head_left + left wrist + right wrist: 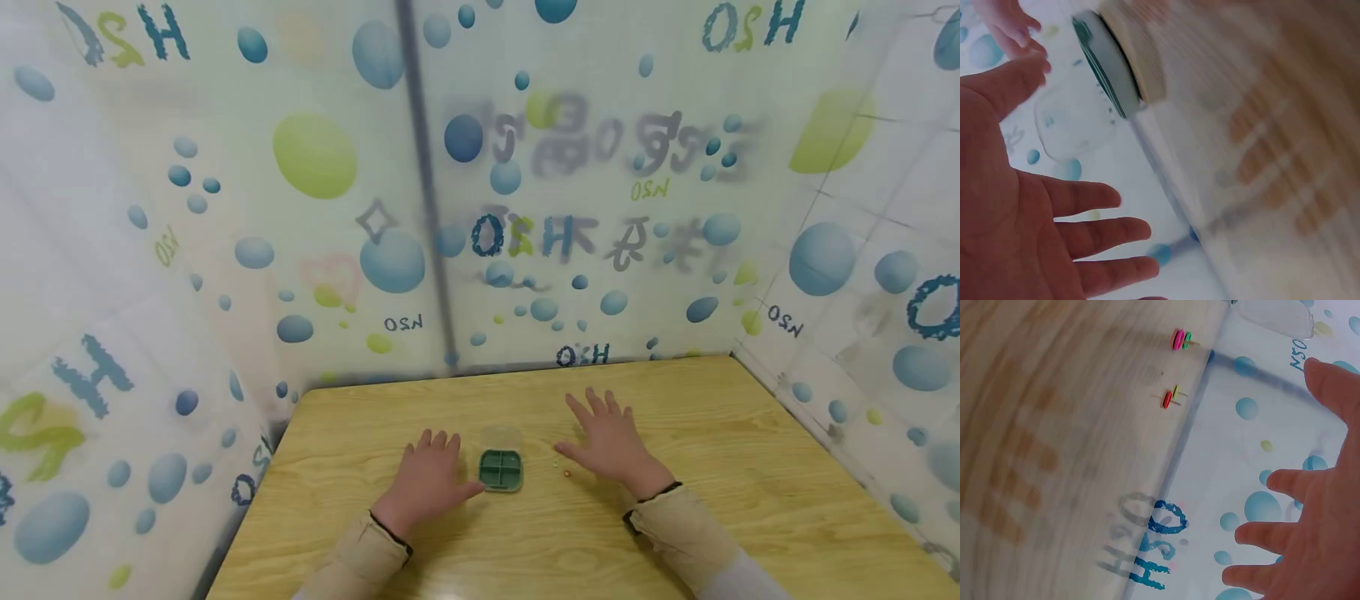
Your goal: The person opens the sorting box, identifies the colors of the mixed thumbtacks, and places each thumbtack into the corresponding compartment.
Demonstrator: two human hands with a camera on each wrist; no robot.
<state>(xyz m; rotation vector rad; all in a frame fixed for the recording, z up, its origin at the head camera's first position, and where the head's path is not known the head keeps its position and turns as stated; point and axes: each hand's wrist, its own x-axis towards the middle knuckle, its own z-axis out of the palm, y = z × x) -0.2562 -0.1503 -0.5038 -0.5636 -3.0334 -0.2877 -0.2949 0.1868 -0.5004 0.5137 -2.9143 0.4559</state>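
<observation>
A small green box [500, 472] with four compartments stands on the table, its clear lid [501, 437] swung back. My left hand [429, 482] is left of it, fingers spread and holding nothing; the thumb tip overlaps the box's near left corner in the head view. My right hand [611, 446] hovers on the right with fingers apart, also holding nothing. Between box and right hand lie several tiny coloured discs with thin pins, among them a red one [1167, 399], a yellow one [1176, 391] and a pink one [1178, 339].
The wood-grain table [480, 550] is shiny and mirrors the hands. A pale curtain [525, 292] printed with blue and green drops and lettering hangs behind its far edge, with more at both sides.
</observation>
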